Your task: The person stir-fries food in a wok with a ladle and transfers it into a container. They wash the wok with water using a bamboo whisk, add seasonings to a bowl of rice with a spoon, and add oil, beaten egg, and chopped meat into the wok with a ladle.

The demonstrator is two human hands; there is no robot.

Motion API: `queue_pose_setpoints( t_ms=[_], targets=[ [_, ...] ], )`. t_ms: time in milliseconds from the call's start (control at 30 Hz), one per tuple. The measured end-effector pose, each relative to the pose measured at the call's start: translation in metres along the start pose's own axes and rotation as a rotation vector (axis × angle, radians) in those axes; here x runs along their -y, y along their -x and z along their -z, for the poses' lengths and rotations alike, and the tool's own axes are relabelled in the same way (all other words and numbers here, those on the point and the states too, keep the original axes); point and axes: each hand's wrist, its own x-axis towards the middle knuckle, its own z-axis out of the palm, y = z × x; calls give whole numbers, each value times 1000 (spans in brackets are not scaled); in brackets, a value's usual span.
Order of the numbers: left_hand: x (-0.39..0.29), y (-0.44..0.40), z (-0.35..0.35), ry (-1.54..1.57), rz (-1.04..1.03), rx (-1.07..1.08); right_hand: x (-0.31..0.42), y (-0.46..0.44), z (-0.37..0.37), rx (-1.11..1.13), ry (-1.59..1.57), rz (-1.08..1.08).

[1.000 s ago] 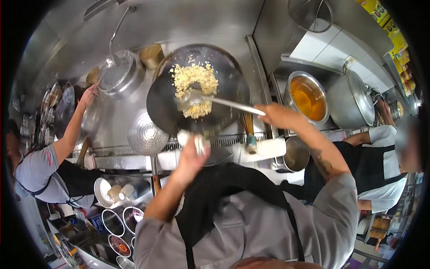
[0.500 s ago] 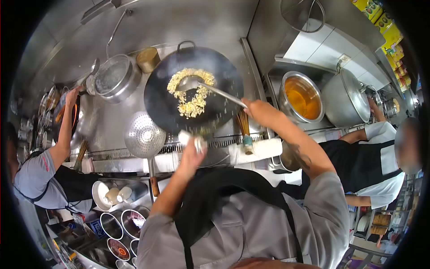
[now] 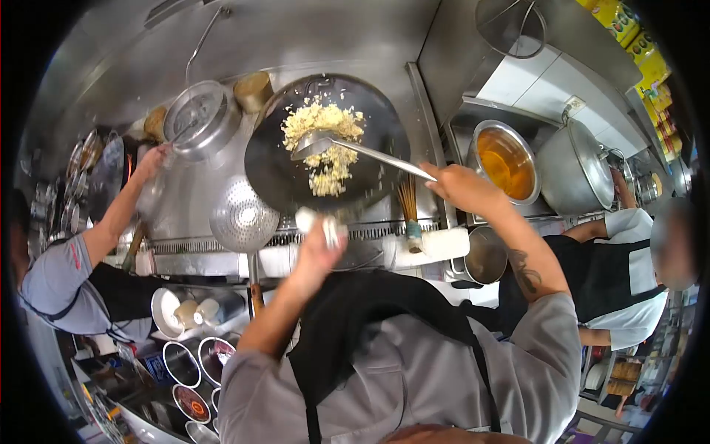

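Observation:
A black wok (image 3: pixel 266 163) sits on the steel stove in front of me. Crumbly yellow and white food (image 3: pixel 325 117), which looks like egg fried rice, lies in its middle. My right hand (image 3: pixel 466 189) is closed around the handle end of a metal ladle (image 3: pixel 377 157), whose bowl rests among the food. At the wok's near rim, my left hand (image 3: pixel 319 250) is closed on a folded white cloth (image 3: pixel 331 228). Whatever the cloth wraps is hidden, and this hand is slightly blurred.
Left of the wok lie a perforated strainer (image 3: pixel 245 214) and a metal pot (image 3: pixel 203 137). A bamboo brush (image 3: pixel 409 211) stands at the stove's front. On the right are a bowl of orange liquid (image 3: pixel 506 166) and a lidded pot (image 3: pixel 573 174). Co-workers stand on both sides.
The food has shifted and spread toward the wok's far side. My right hand and ladle have moved slightly right. The left co-worker's hand has moved right, toward the metal pot.

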Motion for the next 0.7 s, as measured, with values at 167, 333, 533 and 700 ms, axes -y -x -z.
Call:
queue_pose_setpoints(
  t_ms=[167,333,533,700],
  targets=[
    [-40,24,-94,23,82,-271,-23,38,26,234,-234,186],
    [-47,-45,-29,-161,-72,-25,-33,-19,-25,171,-123,-90],
    [2,-23,31,86,146,-70,-19,4,-28,-412,-133,-65],
    [-73,-106,-5,-29,-24,-112,22,-8,10,-204,-1312,-244]
  ],
)
